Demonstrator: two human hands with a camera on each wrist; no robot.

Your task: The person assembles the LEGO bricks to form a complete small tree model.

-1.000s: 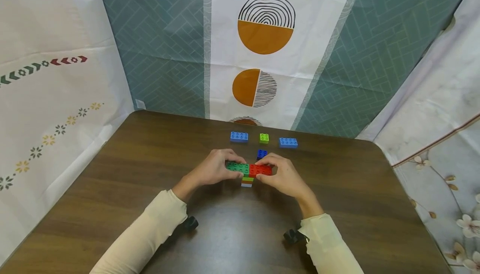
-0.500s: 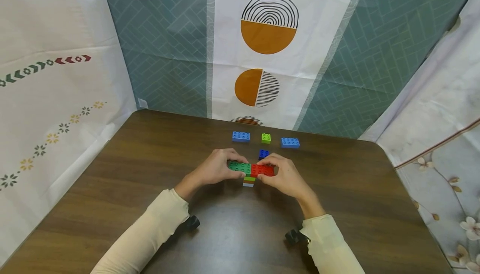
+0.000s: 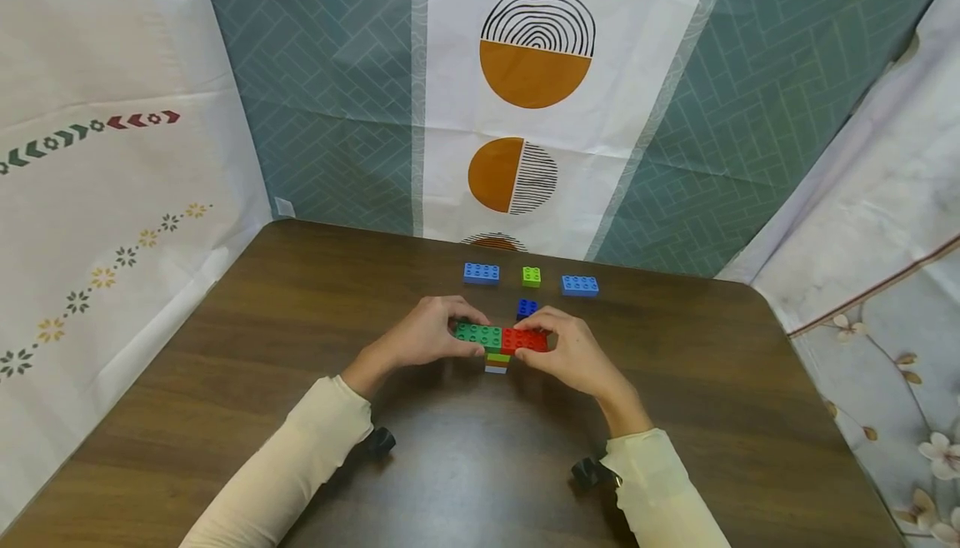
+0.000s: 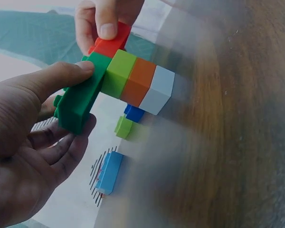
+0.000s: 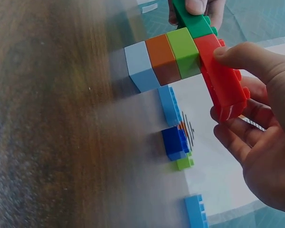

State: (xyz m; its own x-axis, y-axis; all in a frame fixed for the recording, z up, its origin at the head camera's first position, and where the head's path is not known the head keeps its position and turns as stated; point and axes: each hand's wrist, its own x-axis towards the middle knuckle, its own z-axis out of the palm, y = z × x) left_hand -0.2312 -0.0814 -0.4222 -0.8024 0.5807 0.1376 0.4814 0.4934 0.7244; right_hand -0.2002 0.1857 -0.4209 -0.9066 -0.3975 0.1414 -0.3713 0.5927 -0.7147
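Note:
A small tower stands on the table: a light grey-blue brick (image 4: 158,90) at the bottom, an orange brick (image 4: 137,80) over it, then a lime brick (image 4: 118,73). Across its top, end to end, lie a long green brick (image 3: 480,336) and a long red brick (image 3: 524,341), both overhanging the sides. My left hand (image 3: 431,333) pinches the green brick, thumb on the near face and fingers behind. With thumb and fingers my right hand (image 3: 568,350) holds the red brick the same way.
Behind the tower sits a dark blue brick (image 3: 527,308). Farther back are a left light blue brick (image 3: 481,273), a small lime brick (image 3: 531,276) and a right light blue brick (image 3: 580,285). A patterned cloth (image 3: 337,98) hangs behind the brown table (image 3: 187,390).
My left hand has shifted very slightly left along the green brick. The bricks and my right hand keep their places; the head view has swayed a little.

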